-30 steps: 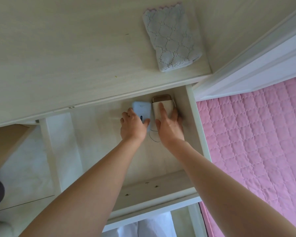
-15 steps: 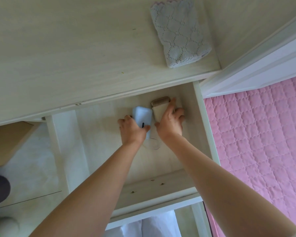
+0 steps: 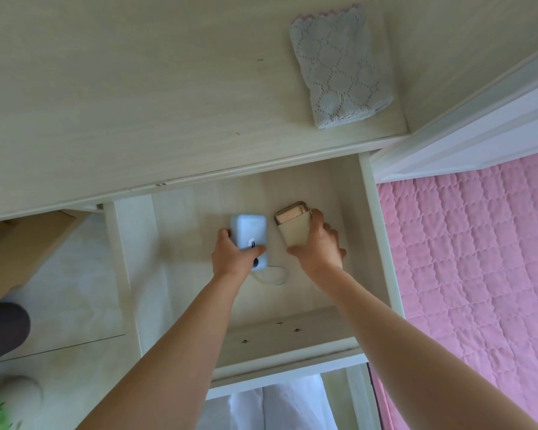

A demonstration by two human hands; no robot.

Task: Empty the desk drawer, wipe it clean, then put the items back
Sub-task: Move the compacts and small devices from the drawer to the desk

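Drawer (image 3: pixel 368 212): pulled open under the bench, pale wood-grain floor and walls, a few small dark marks on its near inner face.
Power bank (image 3: pixel 248 231): smooth, pale blue, rounded rectangle inside the drawer; a thin white cord (image 3: pixel 275 274) loops on the drawer floor just below it.
Left hand (image 3: pixel 233 257): fingers and thumb curled round the power bank's lower end, gripping both long edges.
Case (image 3: pixel 294 226): beige, matte, boxy sleeve with a brownish rounded rim at its far end, beside the power bank, apart from it.
Right hand (image 3: pixel 322 246): wrapped round the case's right side and lower end.
Cloth (image 3: pixel 339 66): folded, grey-white, honeycomb weave, scalloped edges, lying on the bench (image 3: pixel 121 88) top.
Bed cover (image 3: pixel 479 259): pink, quilted, right of the drawer.
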